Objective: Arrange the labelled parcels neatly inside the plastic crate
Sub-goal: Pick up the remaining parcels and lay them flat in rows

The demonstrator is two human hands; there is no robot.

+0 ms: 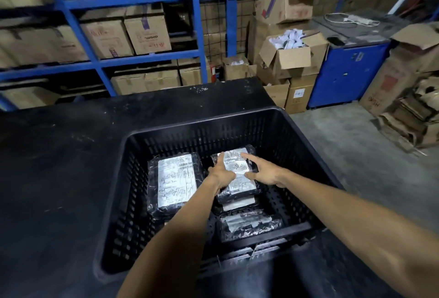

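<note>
A black slotted plastic crate (237, 123) stands on a black table. Inside lie black-wrapped parcels with white labels: one stack on the left (174, 178), one stack at the centre-right (237, 180), and another parcel (249, 225) nearer me. Both my arms reach down into the crate. My left hand (222, 171) rests flat on the left edge of the top centre-right parcel, fingers spread. My right hand (262, 170) touches the same parcel's right edge, index finger stretched across the label. Neither hand lifts it.
The black table (59, 167) stretches left and behind the crate. Blue shelving (95, 60) holds cardboard boxes at the back. Open cardboard boxes (292, 55), a blue cabinet (344, 76) and flattened cardboard (411, 117) stand to the right on the concrete floor.
</note>
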